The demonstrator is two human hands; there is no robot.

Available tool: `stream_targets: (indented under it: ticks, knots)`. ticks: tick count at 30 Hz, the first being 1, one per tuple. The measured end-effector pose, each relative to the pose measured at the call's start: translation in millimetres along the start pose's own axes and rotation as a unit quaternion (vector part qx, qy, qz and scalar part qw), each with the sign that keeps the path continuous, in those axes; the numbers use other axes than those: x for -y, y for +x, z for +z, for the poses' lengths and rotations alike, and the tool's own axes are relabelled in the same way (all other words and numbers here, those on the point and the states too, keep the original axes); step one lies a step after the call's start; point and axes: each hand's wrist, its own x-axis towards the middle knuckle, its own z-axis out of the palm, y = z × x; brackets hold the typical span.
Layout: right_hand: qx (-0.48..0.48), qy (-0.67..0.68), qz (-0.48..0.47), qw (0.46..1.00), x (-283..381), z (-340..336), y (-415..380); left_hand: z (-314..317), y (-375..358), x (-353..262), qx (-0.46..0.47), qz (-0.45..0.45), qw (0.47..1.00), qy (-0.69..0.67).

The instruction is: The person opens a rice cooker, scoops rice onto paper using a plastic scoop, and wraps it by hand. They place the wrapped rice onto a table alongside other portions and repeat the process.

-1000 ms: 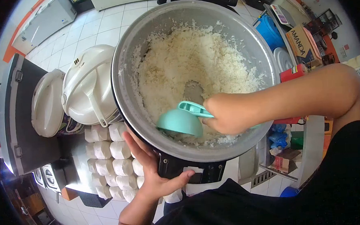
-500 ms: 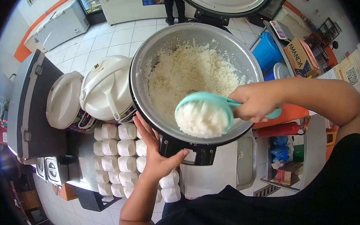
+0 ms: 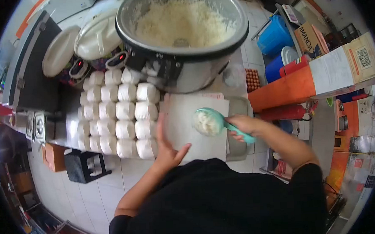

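Note:
My right hand (image 3: 244, 127) is closed round the handle of a teal rice scoop (image 3: 222, 122). White cooked rice (image 3: 207, 122) fills the scoop, which hangs above a stack of white paper sheets (image 3: 182, 106). My left hand (image 3: 169, 149) is open, thumb and fingers spread, at the left edge of the paper, beside rows of white paper-wrapped packets (image 3: 125, 110). Beyond the paper stands a large open rice cooker (image 3: 200, 69), with more cooked rice (image 3: 182, 22) inside its metal pot.
Two lidded rice cookers (image 3: 100, 37) stand at the back left beside a grey cool box (image 3: 32, 61). A pale tray (image 3: 240, 110) lies right of the paper. Farther right are a fire extinguisher (image 3: 280, 113), an egg tray (image 3: 252, 79) and a blue bin (image 3: 272, 36).
My right hand has brought the rice-filled scoop from over the cooker down to above the paper. My left hand has moved away from the cooker's side. The view has tilted downward.

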Motion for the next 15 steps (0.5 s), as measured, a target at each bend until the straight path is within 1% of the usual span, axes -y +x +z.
stream_targets:
  ticks: [1,2,3,4,5,7,8,10,13,14,15]
  knots:
    - [-0.069,-0.045,-0.026,0.996,-26,4,23,13,-18,4,0.057,-0.036,0.998,0.002]
    - [-0.064,-0.044,-0.021,0.997,-50,7,45,25,-33,16,0.057,-0.042,0.997,0.004]
    - [-0.189,-0.249,-0.159,0.937,-70,8,67,37,-44,29,0.16,-0.095,0.97,0.157]
    - [-0.299,-0.435,-0.288,0.799,-80,14,76,45,-51,35,0.256,-0.143,0.907,0.303]
    - [-0.297,-0.439,-0.29,0.797,-83,26,76,49,-54,34,0.251,-0.144,0.908,0.304]
    - [-0.39,-0.481,-0.339,0.708,-90,50,77,52,-56,34,0.214,-0.169,0.885,0.378]
    - [-0.39,-0.481,-0.341,0.707,-100,54,81,52,-57,35,0.212,-0.169,0.885,0.379]
    - [-0.381,-0.519,-0.359,0.675,-122,52,99,51,-62,38,0.187,-0.147,0.898,0.37]
    - [-0.392,-0.509,-0.384,0.663,-116,37,115,48,-60,38,0.197,-0.151,0.902,0.353]
    - [-0.392,-0.507,-0.386,0.663,-113,37,114,48,-62,37,0.197,-0.15,0.901,0.355]
    - [-0.388,-0.495,-0.381,0.677,-108,38,114,48,-61,37,0.197,-0.151,0.9,0.358]
